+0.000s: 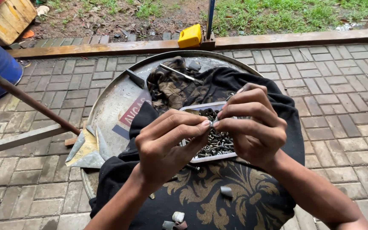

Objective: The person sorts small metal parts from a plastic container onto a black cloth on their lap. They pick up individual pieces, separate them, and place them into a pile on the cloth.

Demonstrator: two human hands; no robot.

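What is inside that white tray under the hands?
The white tray holds a heap of small metal screws and bolts. The left hand and right hand cover much of it, so the rest of its contents cannot be seen.

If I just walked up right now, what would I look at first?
Probably the two hands in the middle: the left hand and right hand meet fingertip to fingertip, pinching something too small to tell. Right under them sits a white tray full of screws and bolts, on a black patterned cloth spread over a big round metal disc. A yellow container stands behind.
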